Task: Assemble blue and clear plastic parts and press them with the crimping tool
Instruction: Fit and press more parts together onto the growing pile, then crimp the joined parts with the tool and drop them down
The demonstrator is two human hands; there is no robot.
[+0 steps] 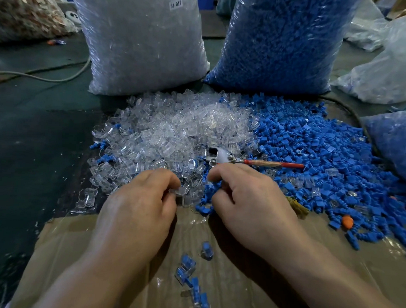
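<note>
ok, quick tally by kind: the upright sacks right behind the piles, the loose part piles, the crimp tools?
Clear-parts sack: 1
Blue-parts sack: 1
Loose clear pile: 1
Loose blue pile: 1
Crimping tool: 1
Total: 5

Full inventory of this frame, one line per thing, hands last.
clear parts pile: many, clear, centre
blue parts pile: many, blue, right of centre
crimping tool: one, metal head, red handle, lying where the piles meet
clear parts bag: one, far left
blue parts bag: one, far right
assembled pieces: several, blue-in-clear, near cardboard
cardboard: one, brown, foreground
left hand: pinching a clear part
right hand: pinching a blue part
</note>
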